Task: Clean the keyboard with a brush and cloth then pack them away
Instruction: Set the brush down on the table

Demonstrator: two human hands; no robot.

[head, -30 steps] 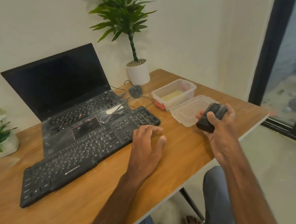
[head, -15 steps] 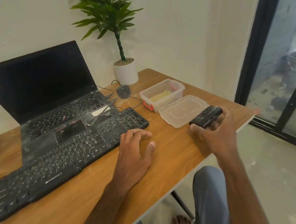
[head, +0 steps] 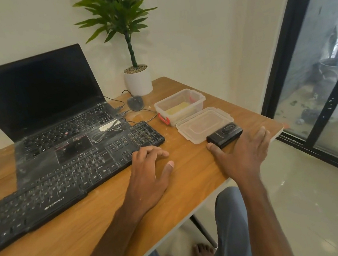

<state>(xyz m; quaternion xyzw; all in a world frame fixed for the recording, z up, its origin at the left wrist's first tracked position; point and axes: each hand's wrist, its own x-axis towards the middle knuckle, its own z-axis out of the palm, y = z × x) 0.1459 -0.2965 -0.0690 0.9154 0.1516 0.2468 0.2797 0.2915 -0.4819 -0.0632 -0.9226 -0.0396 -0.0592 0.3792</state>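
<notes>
A dusty black keyboard lies slantwise on the wooden table, partly over a laptop. My left hand rests on the table by the keyboard's right end, fingers loosely bent on its edge. A small black box sits on the table, partly on a clear lid. My right hand is just behind the box, fingers spread, thumb touching its near corner. A clear tub with red clips holds a yellow cloth.
A dusty open laptop stands behind the keyboard. A grey mouse and its cables lie near a white potted plant. The table's right edge is close to the box; a dark-framed glass door is at right.
My right hand brought the black box down from the air, set it on the table by the lid and spread its fingers. My left hand stayed by the keyboard.
</notes>
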